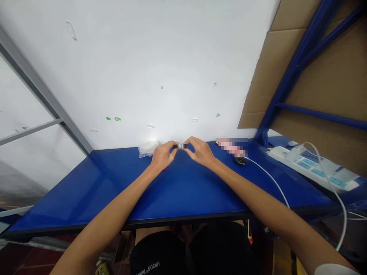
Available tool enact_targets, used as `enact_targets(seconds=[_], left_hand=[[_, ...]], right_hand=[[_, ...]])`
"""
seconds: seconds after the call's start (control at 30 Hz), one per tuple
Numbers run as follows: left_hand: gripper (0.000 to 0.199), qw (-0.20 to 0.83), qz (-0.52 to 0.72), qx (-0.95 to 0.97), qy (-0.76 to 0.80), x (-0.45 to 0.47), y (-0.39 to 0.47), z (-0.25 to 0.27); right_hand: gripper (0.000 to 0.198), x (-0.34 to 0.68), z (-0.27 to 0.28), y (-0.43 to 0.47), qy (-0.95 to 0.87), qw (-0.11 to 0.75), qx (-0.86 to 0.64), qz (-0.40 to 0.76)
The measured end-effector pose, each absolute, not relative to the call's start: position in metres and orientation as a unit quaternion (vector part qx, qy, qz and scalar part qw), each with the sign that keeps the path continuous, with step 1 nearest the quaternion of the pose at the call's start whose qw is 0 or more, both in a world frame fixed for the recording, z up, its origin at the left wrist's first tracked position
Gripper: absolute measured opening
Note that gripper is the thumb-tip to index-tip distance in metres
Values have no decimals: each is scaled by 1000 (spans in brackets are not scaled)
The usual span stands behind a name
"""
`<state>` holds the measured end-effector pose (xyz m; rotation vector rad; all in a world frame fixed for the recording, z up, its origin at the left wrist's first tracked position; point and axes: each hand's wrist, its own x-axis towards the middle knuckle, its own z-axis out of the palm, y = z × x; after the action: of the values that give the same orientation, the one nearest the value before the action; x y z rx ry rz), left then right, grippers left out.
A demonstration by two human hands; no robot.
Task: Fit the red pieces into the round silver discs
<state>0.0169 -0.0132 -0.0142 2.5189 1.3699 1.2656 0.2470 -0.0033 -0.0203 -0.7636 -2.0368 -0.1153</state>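
Between my two hands, a small silver-and-black metallic object (180, 146) with a ridged edge is held up above the blue table; its exact kind cannot be made out. My left hand (164, 156) pinches its left end between thumb and fingers. At the opposite end, the thumb and fingers of my right hand (200, 150) close on it as well. Behind my left hand lies a crumpled clear plastic bag (146, 148). A bit of something red (164, 169) peeks out below that hand, mostly hidden.
The blue table (189, 194) meets a white wall (183, 68). At the right are a blurred-out pinkish item (231, 147), a black oval object (240, 161), a white cable (272, 177) and a white power strip (312, 168). A blue metal frame (282, 86) rises beside cardboard (258, 91).
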Motion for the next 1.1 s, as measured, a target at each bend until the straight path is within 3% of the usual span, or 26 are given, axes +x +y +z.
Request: enact_targets(seconds=[0.17,0.33,0.47,0.6,0.73,1.1], left_hand=[[26,109,388,800,444,21,-17,-4],[44,357,391,736,423,28,-9,-13],[47,524,404,642,387,29,-2,-26],[30,623,385,567,379,27,0,-30],[24,655,384,540,363,27,1,-34],[37,579,411,561,425,27,5,-38]], right_hand=[[23,239,-21,0,-757,518,-364,164],[48,232,-31,10,-653,510,-383,408],[50,232,-40,14,-613,481,-383,497],[45,233,-46,17,-607,457,-395,516],[44,232,-51,21,-614,456,-388,515],[43,227,-51,18,-604,459,-379,530]])
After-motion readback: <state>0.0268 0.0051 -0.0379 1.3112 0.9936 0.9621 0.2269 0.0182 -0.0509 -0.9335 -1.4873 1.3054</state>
